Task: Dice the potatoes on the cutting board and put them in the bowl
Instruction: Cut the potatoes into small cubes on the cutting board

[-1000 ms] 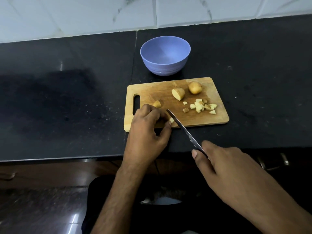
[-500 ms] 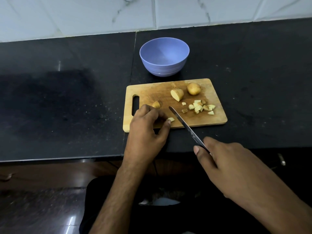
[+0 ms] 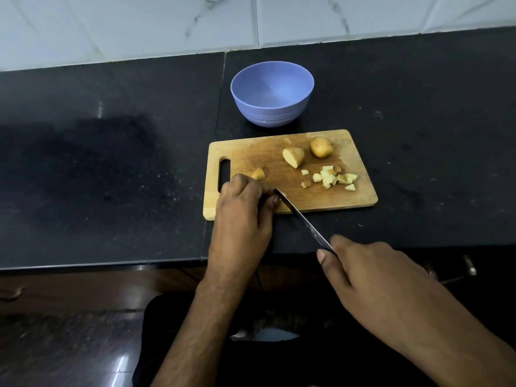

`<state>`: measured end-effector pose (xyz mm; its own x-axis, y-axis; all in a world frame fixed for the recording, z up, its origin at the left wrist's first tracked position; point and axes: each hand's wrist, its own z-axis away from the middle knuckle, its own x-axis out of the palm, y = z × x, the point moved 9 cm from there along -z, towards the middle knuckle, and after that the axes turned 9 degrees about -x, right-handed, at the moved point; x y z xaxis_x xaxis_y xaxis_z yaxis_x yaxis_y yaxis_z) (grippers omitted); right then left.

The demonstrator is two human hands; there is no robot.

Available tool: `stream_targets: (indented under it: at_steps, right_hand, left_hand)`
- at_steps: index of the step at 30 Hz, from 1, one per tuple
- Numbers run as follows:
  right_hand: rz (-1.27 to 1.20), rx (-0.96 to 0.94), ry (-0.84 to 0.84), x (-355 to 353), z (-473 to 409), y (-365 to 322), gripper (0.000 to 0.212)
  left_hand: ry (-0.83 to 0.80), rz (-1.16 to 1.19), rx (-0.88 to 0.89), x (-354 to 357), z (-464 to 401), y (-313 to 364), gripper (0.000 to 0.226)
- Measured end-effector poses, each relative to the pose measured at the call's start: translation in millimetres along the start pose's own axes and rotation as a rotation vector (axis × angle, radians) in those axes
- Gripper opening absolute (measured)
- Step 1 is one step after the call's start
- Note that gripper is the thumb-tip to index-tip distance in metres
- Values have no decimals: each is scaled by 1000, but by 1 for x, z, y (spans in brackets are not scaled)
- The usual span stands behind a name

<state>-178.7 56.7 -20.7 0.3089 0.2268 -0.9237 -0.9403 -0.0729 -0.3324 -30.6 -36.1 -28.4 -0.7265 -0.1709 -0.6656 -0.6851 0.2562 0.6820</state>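
Surface (image 3: 111, 163): black stone, speckled, with a seam running back to front just left of the bowl; white marbled wall tiles (image 3: 139, 26) behind it.

Cutting board (image 3: 360, 188): wooden, rectangular, with a handle slot at its left end; lies flat near the front edge of the surface, just in front of the bowl.

Bowl (image 3: 272, 107): lavender-blue, round, upright on the surface just behind the board; no potato shows inside.

Right hand (image 3: 374, 277): over the front edge of the surface, fingers curled round the handle of the knife, thumb laid along its side.

Left hand (image 3: 243, 219): on the front left part of the board, fingers bent down and bunched narrow over a potato piece at the blade; the piece itself is almost wholly hidden beneath them.

Knife (image 3: 304, 222): dark narrow blade, slanting from the right hand up and left to the left fingertips, tip on the board.

Whole potato (image 3: 321, 146): unpeeled, at the back right of the board.

Half potato (image 3: 293, 157): just left of the whole one, pale cut face showing.

Potato wedge (image 3: 258, 173): just behind the left knuckles.

Diced pieces (image 3: 332, 177): loose cluster of small cubes on the right half of the board, one or two lying a little apart to the left.
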Motion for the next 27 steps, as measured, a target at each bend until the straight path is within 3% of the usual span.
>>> stream_targets:
  at_steps: [9,16,21,27]
  right_hand:
    - [121,-57,-92,7,-11,-3,11]
    - [133,-16,-269,-4,6,10,26]
    - [61,20,-202,-6,12,24,35]
    - [-63,71,-68,-15,12,28,33]
  left_hand:
    - [-17,12,-18,-1,-3,-3,8]
    - [-45,25,-66,-3,-1,-2,10]
    - [-30,63,-28,-6,1,1,12]
    - [-103,3,28,5,-1,7,33]
